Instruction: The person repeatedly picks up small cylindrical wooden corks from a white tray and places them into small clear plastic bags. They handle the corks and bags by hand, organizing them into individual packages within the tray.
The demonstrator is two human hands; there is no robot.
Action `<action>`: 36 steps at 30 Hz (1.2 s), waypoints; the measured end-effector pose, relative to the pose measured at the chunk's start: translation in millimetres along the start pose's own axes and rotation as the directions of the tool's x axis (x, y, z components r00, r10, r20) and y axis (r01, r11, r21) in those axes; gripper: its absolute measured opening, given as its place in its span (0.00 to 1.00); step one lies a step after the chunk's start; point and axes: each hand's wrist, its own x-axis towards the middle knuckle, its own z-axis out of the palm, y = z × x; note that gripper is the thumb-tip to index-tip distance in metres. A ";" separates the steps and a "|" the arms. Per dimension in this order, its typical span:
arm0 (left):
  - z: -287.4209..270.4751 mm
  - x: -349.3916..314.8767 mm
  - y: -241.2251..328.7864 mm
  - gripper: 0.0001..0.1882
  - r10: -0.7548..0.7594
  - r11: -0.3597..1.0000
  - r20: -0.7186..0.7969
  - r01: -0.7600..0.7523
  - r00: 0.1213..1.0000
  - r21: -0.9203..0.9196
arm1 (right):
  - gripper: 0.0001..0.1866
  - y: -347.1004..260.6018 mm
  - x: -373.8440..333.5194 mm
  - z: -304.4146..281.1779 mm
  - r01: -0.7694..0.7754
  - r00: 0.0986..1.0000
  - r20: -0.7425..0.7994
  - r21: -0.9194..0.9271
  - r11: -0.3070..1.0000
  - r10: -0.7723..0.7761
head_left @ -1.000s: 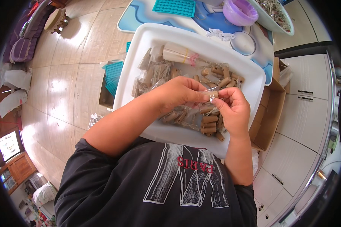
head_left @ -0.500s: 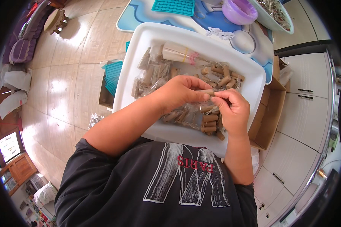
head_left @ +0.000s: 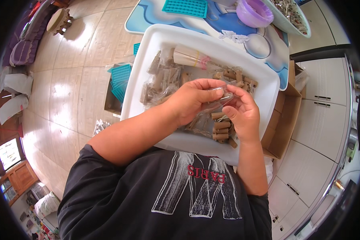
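Note:
A small clear plastic bag [head_left: 225, 98] is between my two hands, above a white tub [head_left: 270, 82]. My left hand [head_left: 196, 98] pinches it, thumb on top. The curled fingers of my right hand [head_left: 245, 110] hold its right edge, the thumb a little apart below. What the bag contains, if anything, I cannot make out. Below my hands the tub has several loose brown tubes [head_left: 221, 130], some with stringy pieces. Bagged brown tubes [head_left: 160, 80] are piled at its left. A banded bundle of clear bags [head_left: 186, 56] lies at its far side.
Beyond the tub stands a blue-and-white table [head_left: 156, 20] with a teal tray [head_left: 185, 7], a purple basin [head_left: 255, 13] and a filled pale tub [head_left: 294, 18]. Cardboard boxes flank the white tub; the right one [head_left: 282, 124] is beside white cabinets [head_left: 322, 124]. Teal trays [head_left: 120, 76] lean at left.
The brown tube pinched between my fingers half a second ago is out of sight. The clear bag now shows between my hands, and my right fingers have spread and turned around it.

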 end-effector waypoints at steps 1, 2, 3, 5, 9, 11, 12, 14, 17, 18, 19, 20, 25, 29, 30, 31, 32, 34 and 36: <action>1.2 0.2 -0.1 0.15 0.003 1.000 -0.010 -0.003 1.000 -0.002 | 0.15 3.9 0.5 -0.1 0.014 1.000 0.015 0.009 1.000 -0.014; 2.2 0.4 -0.3 0.15 0.007 1.000 -0.019 -0.007 1.000 -0.005 | 0.14 8.0 0.9 -2.2 0.030 0.999 -0.019 -0.055 0.998 -0.032; 2.9 0.8 -1.1 0.15 -0.008 1.000 -0.042 0.008 0.999 0.015 | 0.13 12.0 1.1 -5.8 0.045 0.997 -0.052 -0.120 0.992 -0.051; 2.6 1.7 -3.8 0.15 -0.035 0.998 -0.092 0.039 0.995 0.052 | 0.11 14.0 3.3 -8.3 0.057 0.993 -0.087 -0.185 0.981 -0.074; 1.5 2.1 -5.8 0.13 -0.001 1.000 -0.126 0.002 0.992 0.003 | 0.06 1.3 10.0 -6.1 0.013 0.995 -0.087 -0.268 0.963 -0.038; -0.5 2.8 -4.9 0.12 0.010 0.996 -0.098 -0.018 0.995 -0.088 | 0.04 -6.5 11.8 -4.1 -0.027 0.996 -0.088 -0.332 0.943 -0.002; 0.8 2.7 -5.3 0.11 0.027 0.995 -0.128 -0.039 0.991 -0.093 | 0.04 -9.0 12.5 -2.7 -0.046 0.995 -0.094 -0.357 0.933 0.013; 6.4 1.9 -6.9 0.10 0.061 0.991 -0.186 -0.081 0.981 -0.104 | 0.05 -9.9 13.1 -0.9 -0.070 0.993 -0.116 -0.373 0.925 0.029; 8.1 0.6 -5.3 0.10 0.166 0.985 -0.227 -0.153 0.960 0.074 | 0.10 -5.6 14.6 4.5 -0.058 0.989 -0.148 -0.288 0.956 0.015; 7.6 1.1 -5.6 0.10 0.204 0.976 -0.210 -0.181 0.956 0.125 | 0.12 -5.5 15.4 7.2 -0.035 0.988 -0.151 -0.219 0.975 0.002; 6.8 1.4 -5.2 0.10 0.240 0.962 -0.191 -0.207 0.952 0.175 | 0.14 -5.8 15.8 9.0 -0.012 0.988 -0.156 -0.150 0.989 -0.011; 6.1 1.7 -4.6 0.10 0.274 0.946 -0.171 -0.234 0.946 0.224 | 0.15 -5.5 15.7 7.7 -0.015 0.991 -0.133 -0.134 0.991 -0.003; 3.1 4.9 5.5 0.10 0.190 0.941 -0.158 -0.134 0.969 0.312 | 0.18 0.4 14.7 -4.3 0.005 0.999 -0.035 -0.101 0.995 -0.009; 1.9 6.0 4.2 0.09 0.143 0.966 -0.212 -0.089 0.967 0.244 | 0.16 -5.8 13.3 -3.0 0.056 0.990 -0.110 -0.294 0.954 -0.092; 2.3 6.3 3.4 0.09 0.152 0.962 -0.215 -0.095 0.965 0.258 | 0.14 -5.8 14.6 -0.3 0.151 0.953 -0.156 -0.497 0.854 -0.259; 3.0 6.5 2.3 0.09 0.161 0.957 -0.216 -0.099 0.963 0.272 | 0.13 -5.6 15.6 2.1 0.209 0.891 -0.163 -0.681 0.702 -0.424; 3.7 6.4 1.1 0.09 0.170 0.953 -0.218 -0.104 0.961 0.285 | 0.12 -5.3 16.3 3.7 0.290 0.859 -0.085 -0.732 0.616 -0.506; 9.6 2.8 2.0 0.09 0.158 0.927 -0.197 -0.076 0.968 0.368 | 0.09 -3.9 17.8 6.2 0.435 0.766 0.086 -0.799 0.415 -0.637; 12.2 1.8 -2.9 0.09 0.193 0.897 -0.167 -0.105 0.967 0.430 | 0.09 1.9 19.3 8.8 0.443 0.749 0.103 -0.813 0.379 -0.654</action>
